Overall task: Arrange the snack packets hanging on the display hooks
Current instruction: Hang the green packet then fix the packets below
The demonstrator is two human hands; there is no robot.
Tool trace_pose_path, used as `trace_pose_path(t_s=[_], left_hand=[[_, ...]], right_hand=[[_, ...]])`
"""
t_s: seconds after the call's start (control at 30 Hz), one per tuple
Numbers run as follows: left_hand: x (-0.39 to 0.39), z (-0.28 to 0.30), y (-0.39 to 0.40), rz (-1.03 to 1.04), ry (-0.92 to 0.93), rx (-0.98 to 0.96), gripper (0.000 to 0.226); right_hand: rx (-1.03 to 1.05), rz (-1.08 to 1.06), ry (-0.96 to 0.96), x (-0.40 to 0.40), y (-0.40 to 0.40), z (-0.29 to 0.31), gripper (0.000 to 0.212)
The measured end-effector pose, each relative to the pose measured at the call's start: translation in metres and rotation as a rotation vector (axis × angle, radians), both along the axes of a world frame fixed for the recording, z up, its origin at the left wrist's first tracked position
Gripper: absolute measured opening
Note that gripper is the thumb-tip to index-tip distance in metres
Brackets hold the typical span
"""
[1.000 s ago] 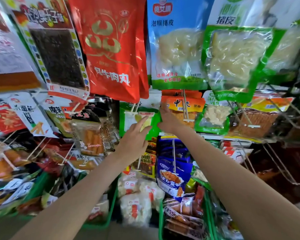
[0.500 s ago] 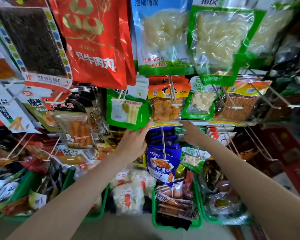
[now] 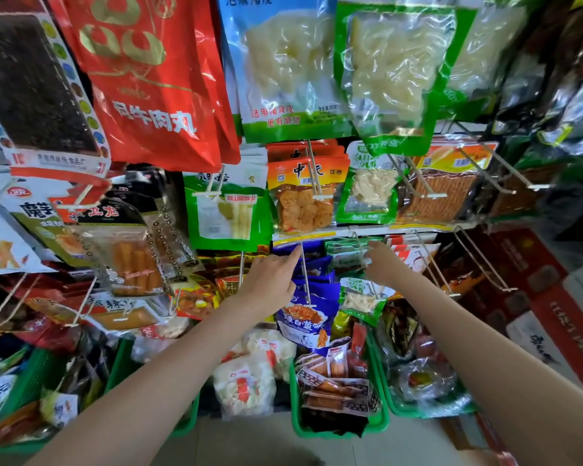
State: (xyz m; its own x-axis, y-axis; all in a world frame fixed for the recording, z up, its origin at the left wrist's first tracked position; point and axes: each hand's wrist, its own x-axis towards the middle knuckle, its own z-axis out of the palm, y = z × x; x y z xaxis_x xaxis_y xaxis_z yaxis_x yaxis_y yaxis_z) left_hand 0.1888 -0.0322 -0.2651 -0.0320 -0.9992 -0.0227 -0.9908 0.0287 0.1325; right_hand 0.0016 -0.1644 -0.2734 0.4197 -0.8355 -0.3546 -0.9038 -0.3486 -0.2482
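Note:
Snack packets hang in rows on wire hooks. My left hand (image 3: 271, 282) reaches up beside the hook (image 3: 305, 277) that carries the blue packets (image 3: 305, 322); its index finger points up and touches the top of that stack. To the right, my right hand (image 3: 382, 265) has its fingers curled around the top of a green packet (image 3: 345, 258) at the back of its hook. Another green packet (image 3: 360, 299) hangs at the front of that hook. Above my hands hang orange tofu packets (image 3: 303, 203) and a green bamboo-shoot packet (image 3: 226, 213).
Large bags fill the top row, among them a red one (image 3: 155, 95) and a blue-green one (image 3: 283, 68). Bare wire hooks (image 3: 482, 260) jut out at the right. Green baskets (image 3: 337, 430) of loose packets stand below. Red cartons (image 3: 546, 297) lie at the far right.
The view has dipped lower on the rack. My left hand moved right from under the green bamboo packet to the blue packets' hook. My right hand stays at the green packets' hook.

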Motion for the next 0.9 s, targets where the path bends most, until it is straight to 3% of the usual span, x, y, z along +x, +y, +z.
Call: trace_pose_path(t_s=[0.2, 0.43, 0.6, 0.73, 0.9], left_hand=[[-0.043, -0.025, -0.030, 0.022, 0.062, 0.138, 0.053], [-0.096, -0.067, -0.071, 0.223, 0.148, 0.242, 0.052], [-0.124, -0.076, -0.073, 0.300, 0.196, 0.320, 0.051], [-0.135, -0.065, -0.067, 0.349, 0.261, 0.300, 0.053], [-0.163, -0.035, -0.071, 0.304, 0.220, 0.185, 0.056]], right_hand=[[0.122, -0.033, 0.131, -0.062, -0.023, -0.054, 0.042], [0.330, 0.080, 0.096, -0.076, -0.073, -0.116, 0.053], [0.315, 0.219, 0.120, -0.076, -0.089, -0.147, 0.031], [0.389, 0.353, 0.172, -0.082, -0.083, -0.132, 0.013], [0.425, 0.314, 0.053, -0.118, -0.070, -0.061, 0.030]])
